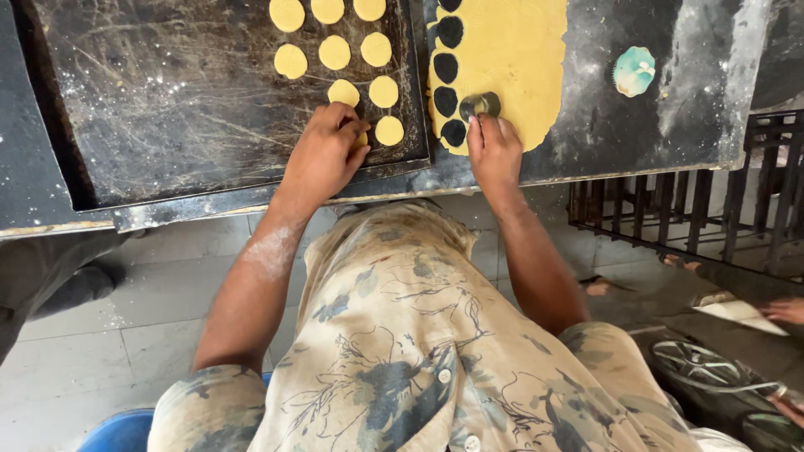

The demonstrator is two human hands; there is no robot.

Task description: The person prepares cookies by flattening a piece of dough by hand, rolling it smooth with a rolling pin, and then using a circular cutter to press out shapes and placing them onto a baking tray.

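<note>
Ten dough rounds [335,52] lie in rows on the dark baking tray [167,125], most of it bare. The left hand [322,155] sets one more down at 6 o'clock of them, grip closed on it. The right hand [494,151] presses a round cutter [480,105] into the dough sheet [511,59] on the worktop [670,117]; five holes cut along its 9 o'clock edge, most uncut.
</note>
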